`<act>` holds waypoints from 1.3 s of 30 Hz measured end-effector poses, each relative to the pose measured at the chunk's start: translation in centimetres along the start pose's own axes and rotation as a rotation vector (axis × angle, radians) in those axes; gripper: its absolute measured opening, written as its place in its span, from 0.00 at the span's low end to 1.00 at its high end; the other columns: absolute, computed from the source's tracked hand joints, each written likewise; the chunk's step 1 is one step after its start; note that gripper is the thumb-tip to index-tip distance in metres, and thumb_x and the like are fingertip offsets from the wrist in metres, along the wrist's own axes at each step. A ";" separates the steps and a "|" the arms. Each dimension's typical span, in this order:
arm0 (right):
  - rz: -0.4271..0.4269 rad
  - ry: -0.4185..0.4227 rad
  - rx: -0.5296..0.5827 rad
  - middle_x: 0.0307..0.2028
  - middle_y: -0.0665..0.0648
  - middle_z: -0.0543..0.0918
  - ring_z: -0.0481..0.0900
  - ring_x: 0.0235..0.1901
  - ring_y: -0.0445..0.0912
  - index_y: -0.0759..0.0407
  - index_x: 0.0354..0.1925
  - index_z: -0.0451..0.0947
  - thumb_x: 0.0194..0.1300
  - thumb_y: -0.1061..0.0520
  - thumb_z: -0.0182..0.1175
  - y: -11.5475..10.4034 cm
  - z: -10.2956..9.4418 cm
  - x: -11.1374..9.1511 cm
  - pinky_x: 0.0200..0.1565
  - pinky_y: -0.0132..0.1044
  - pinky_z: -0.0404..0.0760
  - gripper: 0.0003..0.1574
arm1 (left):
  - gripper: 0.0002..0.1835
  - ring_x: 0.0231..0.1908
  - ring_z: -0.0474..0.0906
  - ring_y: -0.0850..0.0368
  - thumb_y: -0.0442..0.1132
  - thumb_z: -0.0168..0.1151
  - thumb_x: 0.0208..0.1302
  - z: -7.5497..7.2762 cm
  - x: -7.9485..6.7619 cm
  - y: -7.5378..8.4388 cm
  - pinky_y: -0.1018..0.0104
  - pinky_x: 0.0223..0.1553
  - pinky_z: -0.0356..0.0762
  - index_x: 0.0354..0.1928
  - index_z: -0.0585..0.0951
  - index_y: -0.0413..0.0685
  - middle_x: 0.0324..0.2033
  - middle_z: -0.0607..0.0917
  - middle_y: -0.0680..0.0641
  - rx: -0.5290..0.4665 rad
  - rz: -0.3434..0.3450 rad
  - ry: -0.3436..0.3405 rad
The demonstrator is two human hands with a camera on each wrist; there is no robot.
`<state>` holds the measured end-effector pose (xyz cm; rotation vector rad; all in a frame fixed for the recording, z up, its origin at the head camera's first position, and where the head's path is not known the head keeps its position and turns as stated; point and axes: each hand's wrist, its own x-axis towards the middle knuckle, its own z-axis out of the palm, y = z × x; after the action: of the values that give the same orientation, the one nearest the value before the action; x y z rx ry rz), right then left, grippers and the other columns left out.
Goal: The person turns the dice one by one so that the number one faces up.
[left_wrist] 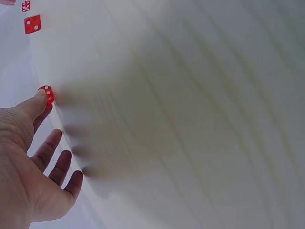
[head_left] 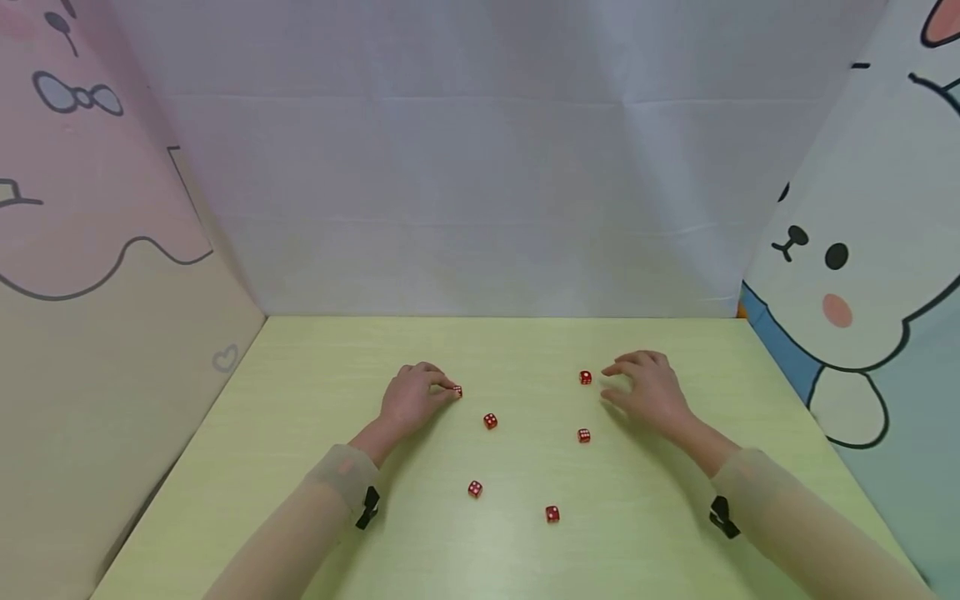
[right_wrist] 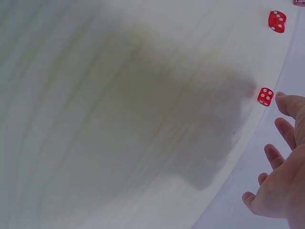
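Between thumb and forefinger, my left hand point(head_left: 414, 398) pinches a red die point(head_left: 458, 391) with white pips at the table's left middle. The left wrist view shows that die point(left_wrist: 48, 95) at the thumb tip, the other fingers spread against the surface. My right hand point(head_left: 647, 390) reaches in from the right, fingers apart and holding nothing. Just left of its fingertips lies another red die point(head_left: 585, 377), seen beside the thumb in the right wrist view. A third die point(head_left: 584, 435) lies nearer to me, below the right hand, and one more die point(head_left: 491, 421) sits right of the left hand.
Closer to the front, two red dice lie apart: one die point(head_left: 475, 489) left of centre, the other die point(head_left: 552, 514) to its right. The pale yellow table point(head_left: 360, 342) ends at a white cloth backdrop point(head_left: 480, 183). Cartoon-printed panels flank it on both sides.
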<state>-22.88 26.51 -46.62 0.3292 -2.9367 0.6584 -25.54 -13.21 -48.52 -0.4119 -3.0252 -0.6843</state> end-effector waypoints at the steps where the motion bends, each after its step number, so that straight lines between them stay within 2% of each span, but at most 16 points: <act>1: -0.001 0.001 0.002 0.61 0.69 0.76 0.60 0.66 0.71 0.60 0.53 0.86 0.65 0.51 0.71 0.0 -0.1 -0.1 0.65 0.69 0.59 0.21 | 0.10 0.55 0.75 0.40 0.52 0.70 0.66 0.0 0.0 0.0 0.47 0.56 0.76 0.43 0.91 0.59 0.53 0.84 0.47 -0.001 0.001 0.000; 8: -0.024 0.000 0.010 0.60 0.69 0.77 0.60 0.65 0.71 0.60 0.52 0.86 0.64 0.52 0.71 -0.4 -0.5 -1.2 0.64 0.70 0.59 0.20 | 0.10 0.55 0.75 0.41 0.51 0.71 0.66 0.0 0.1 -0.1 0.47 0.56 0.76 0.43 0.92 0.57 0.53 0.84 0.47 -0.013 0.010 0.009; 21: -0.082 0.001 0.044 0.58 0.65 0.79 0.62 0.65 0.69 0.57 0.50 0.88 0.62 0.51 0.74 -1.0 0.0 -2.9 0.63 0.71 0.61 0.19 | 0.13 0.55 0.75 0.43 0.52 0.71 0.66 0.3 0.3 -0.5 0.50 0.57 0.74 0.46 0.92 0.56 0.53 0.84 0.47 -0.047 -0.011 -0.004; 39: -0.100 -0.002 0.032 0.57 0.61 0.81 0.64 0.64 0.66 0.55 0.48 0.89 0.60 0.51 0.76 -1.2 0.8 -4.3 0.62 0.69 0.64 0.18 | 0.13 0.57 0.74 0.43 0.52 0.71 0.66 0.2 0.3 -0.9 0.49 0.59 0.74 0.48 0.91 0.57 0.53 0.85 0.48 -0.073 0.005 0.008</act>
<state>-18.49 25.89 -47.55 0.4764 -2.8921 0.6922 -26.03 -13.85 -49.04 -0.4179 -2.9974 -0.7954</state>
